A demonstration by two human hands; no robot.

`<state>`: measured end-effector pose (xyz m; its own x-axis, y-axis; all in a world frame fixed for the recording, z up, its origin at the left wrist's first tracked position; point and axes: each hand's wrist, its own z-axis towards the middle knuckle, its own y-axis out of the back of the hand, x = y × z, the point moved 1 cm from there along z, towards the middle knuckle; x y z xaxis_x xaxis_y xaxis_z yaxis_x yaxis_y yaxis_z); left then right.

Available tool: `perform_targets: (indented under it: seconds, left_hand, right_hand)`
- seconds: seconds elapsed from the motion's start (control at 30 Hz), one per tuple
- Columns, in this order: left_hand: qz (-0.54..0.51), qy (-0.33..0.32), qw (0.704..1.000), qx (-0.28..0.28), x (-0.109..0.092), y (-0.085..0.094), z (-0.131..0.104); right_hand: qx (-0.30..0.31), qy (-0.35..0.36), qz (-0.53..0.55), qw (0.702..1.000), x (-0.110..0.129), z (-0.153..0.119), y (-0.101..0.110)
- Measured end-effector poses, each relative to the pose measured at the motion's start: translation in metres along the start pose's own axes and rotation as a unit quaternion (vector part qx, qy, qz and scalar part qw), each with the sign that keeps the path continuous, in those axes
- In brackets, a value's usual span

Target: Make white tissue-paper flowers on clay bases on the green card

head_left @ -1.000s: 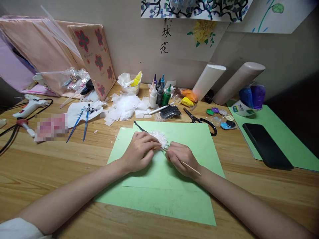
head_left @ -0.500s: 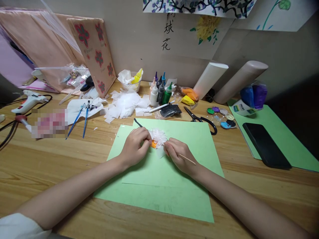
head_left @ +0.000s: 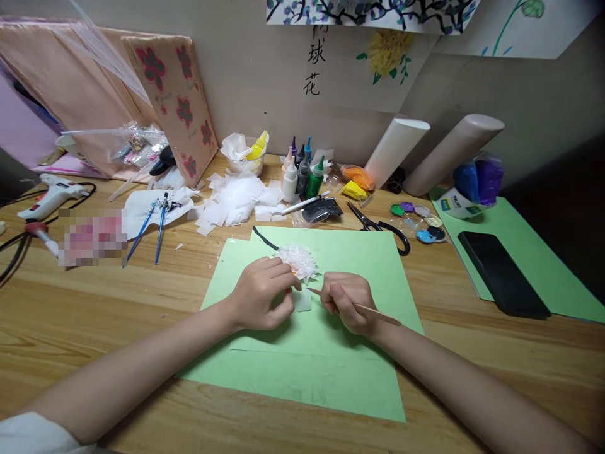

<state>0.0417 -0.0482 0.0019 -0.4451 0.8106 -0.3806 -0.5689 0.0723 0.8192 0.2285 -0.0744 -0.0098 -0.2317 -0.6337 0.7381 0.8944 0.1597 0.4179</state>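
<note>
White flower (head_left: 303, 258) near the centre of the frame, lying on green paper (head_left: 350, 384), with a black strip (head_left: 265, 238) running toward the upper left. Left hand (head_left: 265, 293) over its lower-left edge, thumb and forefinger apart. Right hand (head_left: 347, 302) closed around a wooden stick (head_left: 378, 314), tip pointing left, near a small pale square (head_left: 304, 303). Farther out on the wooden tabletop (head_left: 118, 328), toward upper centre, heaped white paper pieces (head_left: 236, 198) beside upright bottles (head_left: 302, 178); then, right of centre, black-handled scissors (head_left: 401, 239).

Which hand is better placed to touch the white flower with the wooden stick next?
Likely the right hand: it grips the stick, whose tip is near the flower. The left hand holds no stick.
</note>
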Motion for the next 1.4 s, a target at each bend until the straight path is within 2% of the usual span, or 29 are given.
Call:
perform_targets:
  seconds: [0.07,0.2,0.27,0.4,0.47,0.7,0.87,1.07,1.23,1.4]
  left_hand:
    - [-0.007,0.013,1.0,-0.002,0.0,-0.001,0.0]
    - [-0.02,0.0,0.999,0.032,0.001,-0.006,-0.002]
    - [-0.016,0.003,0.999,0.044,0.001,-0.007,-0.004]
    - [-0.003,0.012,0.999,0.041,0.001,-0.007,-0.006]
    - [0.003,0.012,0.999,0.04,0.002,-0.007,-0.006]
    - [0.016,0.004,0.999,0.052,0.003,-0.008,-0.005]
    - [0.012,0.002,0.998,0.061,0.003,-0.008,-0.005]
    - [-0.002,0.013,0.997,0.08,0.003,-0.007,-0.005]
    - [-0.041,0.049,0.988,0.138,0.004,-0.003,-0.002]
    - [-0.065,0.09,0.979,0.173,0.006,-0.001,0.0]
  right_hand:
    - [0.025,0.017,0.009,1.0,0.0,0.001,0.0]
    - [0.052,0.045,0.018,0.997,0.001,0.001,0.0]
    - [0.034,0.04,0.018,0.998,0.001,0.001,0.0]
    - [-0.039,0.014,0.002,0.999,0.0,-0.001,0.001]
    - [-0.052,0.0,-0.01,0.999,-0.001,-0.001,0.0]
    - [0.011,-0.023,-0.06,0.998,-0.005,0.007,-0.001]
    - [0.034,-0.027,-0.085,0.995,-0.006,0.007,-0.002]
    - [-0.007,-0.066,-0.064,0.996,-0.007,0.006,-0.003]
    - [-0.018,-0.145,-0.041,0.988,-0.009,0.008,-0.003]
    - [-0.031,-0.076,-0.033,0.996,-0.006,0.006,-0.001]
